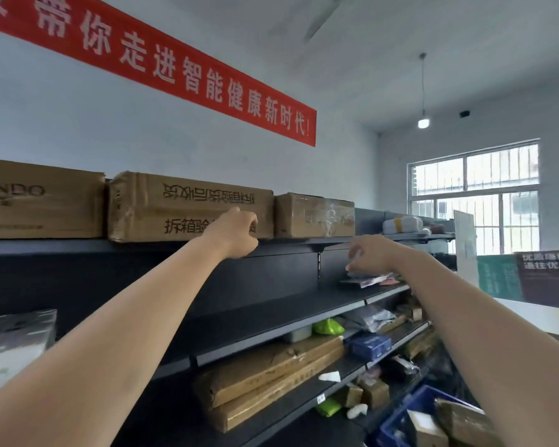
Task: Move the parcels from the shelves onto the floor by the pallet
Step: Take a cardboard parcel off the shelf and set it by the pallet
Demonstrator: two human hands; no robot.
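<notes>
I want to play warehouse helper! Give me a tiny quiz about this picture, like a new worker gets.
1. Pick one: on the top shelf, the left hand is at the A) left box, B) middle box, C) right box.
2. True or false: the banner on the wall is blue.
3. Fill in: the right hand is just above a flat packet on the ____ shelf from the top.

Key: 1 B; 2 false, it is red; 3 second.

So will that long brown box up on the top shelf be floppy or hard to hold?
Probably stiff: the long brown box keeps straight cardboard edges. It may feel slippery, as shiny tape wraps its left end. Being long and up high, it could tip if only the left hand pulls it.
</notes>
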